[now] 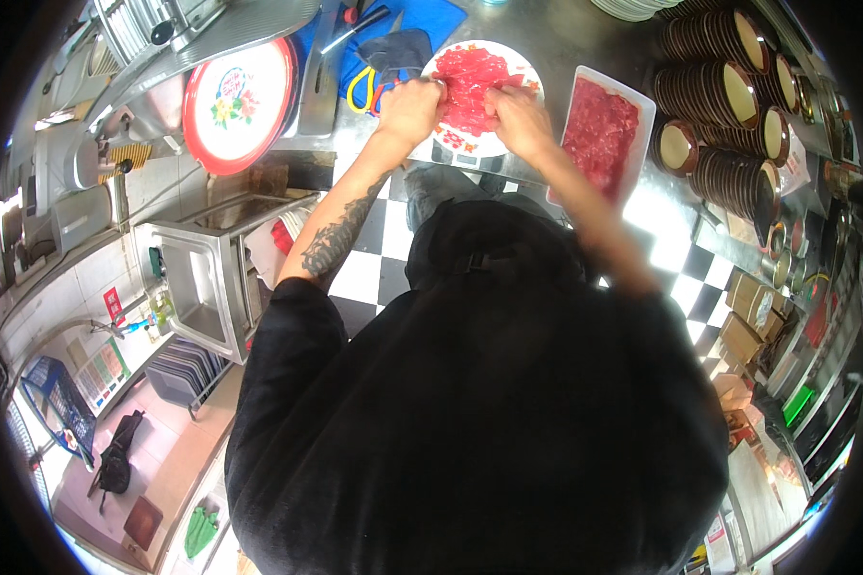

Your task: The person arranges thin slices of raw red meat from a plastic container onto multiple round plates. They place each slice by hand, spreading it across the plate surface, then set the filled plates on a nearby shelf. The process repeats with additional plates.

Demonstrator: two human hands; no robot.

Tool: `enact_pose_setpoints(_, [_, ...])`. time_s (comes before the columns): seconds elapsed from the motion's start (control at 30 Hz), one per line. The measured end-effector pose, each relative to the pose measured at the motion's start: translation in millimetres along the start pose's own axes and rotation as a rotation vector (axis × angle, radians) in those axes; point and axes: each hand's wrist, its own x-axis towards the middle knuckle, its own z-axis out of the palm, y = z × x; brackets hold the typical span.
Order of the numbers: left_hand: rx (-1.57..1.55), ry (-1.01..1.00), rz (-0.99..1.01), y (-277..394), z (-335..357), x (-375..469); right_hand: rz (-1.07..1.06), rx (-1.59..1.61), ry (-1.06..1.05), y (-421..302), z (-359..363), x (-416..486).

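Thin slices of raw red meat (469, 80) are spread over a white round plate with a red floral rim (467, 144), near the edge of the steel counter. My left hand (411, 109) is curled at the plate's left side, its fingers pinching the meat there. On the right, the bent fingers of my right hand (521, 121) grip the slices too. Both hands partly hide their own fingertips. Right of the plate, a white rectangular tub (646, 118) holds more raw meat, and my right forearm passes over its near part.
Scissors with yellow and red handles (360, 90), a dark cloth (395, 54) and a knife (356, 30) lie at left on a blue sheet (431, 16). Farther left is a red-rimmed tray (194, 129) near a slicing machine (165, 32). Stacked brown-rimmed dishes (719, 93) crowd the right.
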Motion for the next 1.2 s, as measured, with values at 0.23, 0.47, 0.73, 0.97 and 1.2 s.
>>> enact_pose_setpoints(0.23, [0.147,0.503,0.484,-22.2,24.3,-17.2,-0.442,-0.245,0.210,9.2,24.0,-25.9])
enact_pose_setpoints(0.47, [0.153,0.333,0.579,-24.5,52.4,-60.6,-0.427,-0.270,-0.097,19.8,27.7,-53.5])
enact_pose_setpoints(0.73, [0.044,0.229,0.599,-8.7,50.8,-62.4,-0.425,-0.189,-0.042,13.0,15.7,-60.3])
enact_pose_setpoints(0.97, [0.036,0.102,0.599,0.5,45.1,-61.2,-0.422,-0.355,-0.109,19.2,-2.7,-66.3])
enact_pose_setpoints(1.2, [0.037,0.123,0.465,-3.0,50.9,-60.2,-0.396,-0.368,-0.029,27.4,-12.9,-76.8])
